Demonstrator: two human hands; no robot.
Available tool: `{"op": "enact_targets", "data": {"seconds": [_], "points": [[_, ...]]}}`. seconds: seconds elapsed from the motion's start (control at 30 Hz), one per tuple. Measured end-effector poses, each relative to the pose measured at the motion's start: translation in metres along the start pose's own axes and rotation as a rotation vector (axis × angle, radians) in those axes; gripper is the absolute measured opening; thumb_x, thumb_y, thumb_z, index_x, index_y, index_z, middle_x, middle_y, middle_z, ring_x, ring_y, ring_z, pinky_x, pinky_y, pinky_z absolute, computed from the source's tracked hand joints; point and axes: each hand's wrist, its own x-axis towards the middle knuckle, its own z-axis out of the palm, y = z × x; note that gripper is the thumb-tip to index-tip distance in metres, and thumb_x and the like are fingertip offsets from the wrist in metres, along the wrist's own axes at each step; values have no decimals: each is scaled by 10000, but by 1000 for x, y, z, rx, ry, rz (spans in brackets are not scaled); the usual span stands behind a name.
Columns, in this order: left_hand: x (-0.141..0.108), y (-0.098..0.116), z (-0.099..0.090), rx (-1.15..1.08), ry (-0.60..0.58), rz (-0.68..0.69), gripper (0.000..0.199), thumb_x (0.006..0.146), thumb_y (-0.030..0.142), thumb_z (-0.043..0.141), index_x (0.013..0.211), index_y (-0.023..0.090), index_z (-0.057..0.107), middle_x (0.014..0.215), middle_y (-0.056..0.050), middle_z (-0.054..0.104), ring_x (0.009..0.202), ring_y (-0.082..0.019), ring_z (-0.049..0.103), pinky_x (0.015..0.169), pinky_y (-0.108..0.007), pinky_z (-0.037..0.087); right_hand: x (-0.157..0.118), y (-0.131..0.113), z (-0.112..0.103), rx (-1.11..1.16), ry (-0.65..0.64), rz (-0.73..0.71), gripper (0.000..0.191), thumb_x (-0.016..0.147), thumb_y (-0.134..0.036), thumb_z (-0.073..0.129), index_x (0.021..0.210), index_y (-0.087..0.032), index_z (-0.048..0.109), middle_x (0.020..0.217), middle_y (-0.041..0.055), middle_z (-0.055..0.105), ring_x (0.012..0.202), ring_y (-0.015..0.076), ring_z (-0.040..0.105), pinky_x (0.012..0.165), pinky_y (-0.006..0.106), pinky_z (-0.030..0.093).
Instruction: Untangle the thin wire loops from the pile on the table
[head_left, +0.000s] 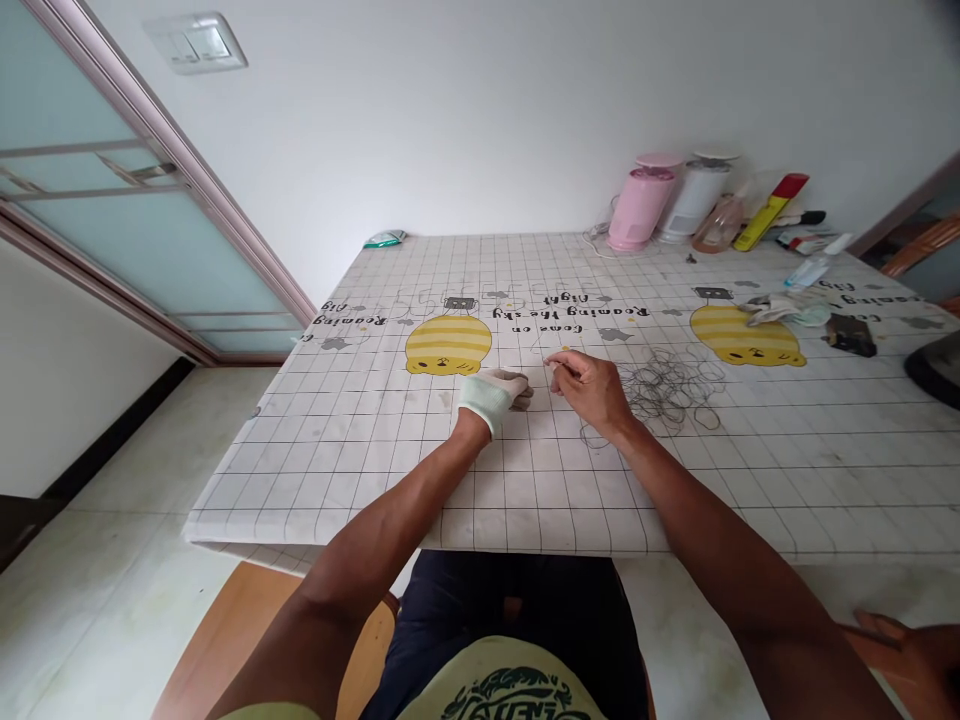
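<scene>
My left hand (496, 394), in a pale knitted glove, rests low over the checked tablecloth (360, 480), its fingers curled closed. Facing it across a small gap is my bare right hand (591, 392), with thumb and index finger pinched together. Whatever either hand holds is too fine or too hidden to make out. A loose tangle of thin dark wire or thread (679, 388) lies right beside my right hand, and part of it passes behind the wrist. A printed yellow striped bear (448, 345) shows on the cloth beyond my left hand.
At the back right stand a pink cylindrical device (641, 208), a white one (691, 205) and a red-and-yellow can (771, 212). Nearer lie a crumpled glove (787, 308), a clear bottle (814, 268) and a small dark block (851, 335). A green packet (385, 239) sits at the far left corner.
</scene>
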Motion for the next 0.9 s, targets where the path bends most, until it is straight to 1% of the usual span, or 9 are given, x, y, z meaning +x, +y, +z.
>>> {"op": "enact_targets", "data": {"seconds": [0.1,0.2,0.3,0.4,0.5,0.67,0.77,0.9], "points": [[-1,-1,2,46,-9,4,212,721,153,719,592,184,553,596,-8,583,552,-104,533,572,-255,487,1,1,2,59,-15,43,233,968,-375,587,948,-220,760,725,24,737,633,186,698,620,302,557],[-4,-2,6,98,7,-16,147,738,156,707,620,170,621,633,-36,651,576,-124,594,599,-265,519,2,1,4,80,-27,62,251,955,-418,617,922,-214,761,664,16,701,608,183,674,599,295,544],[-9,-2,10,148,27,-2,135,766,177,696,636,163,659,672,-52,693,606,-138,634,617,-264,537,2,1,5,8,-23,45,286,946,-474,650,938,-220,780,610,5,663,543,172,614,540,292,486],[-9,-3,8,176,7,18,157,782,190,683,628,158,669,682,-53,696,608,-138,640,617,-260,539,0,4,4,-70,-31,-20,303,974,-470,615,935,-227,792,634,8,669,541,167,587,529,296,448],[-4,-5,1,143,10,21,121,771,167,673,652,150,680,665,-46,679,573,-130,623,606,-266,538,-1,9,3,-116,7,-86,311,995,-432,577,944,-225,803,684,15,695,582,176,622,569,305,478],[6,-4,-11,51,118,58,55,767,143,678,715,139,695,652,-36,667,553,-118,606,597,-258,522,-2,11,4,-75,61,-96,323,1003,-439,570,1023,-230,815,778,38,757,655,209,702,628,332,559],[6,0,-13,33,126,50,55,773,142,687,718,137,690,649,-29,662,548,-110,601,593,-249,508,-3,6,4,-80,95,-119,318,1009,-430,563,1026,-237,815,748,35,750,632,206,700,633,336,563],[0,9,-10,-19,135,50,35,794,149,705,810,120,716,724,-54,707,602,-116,637,668,-264,545,-2,1,3,-34,118,-109,303,1005,-418,578,1008,-227,813,730,36,732,620,202,698,622,329,561]]}}
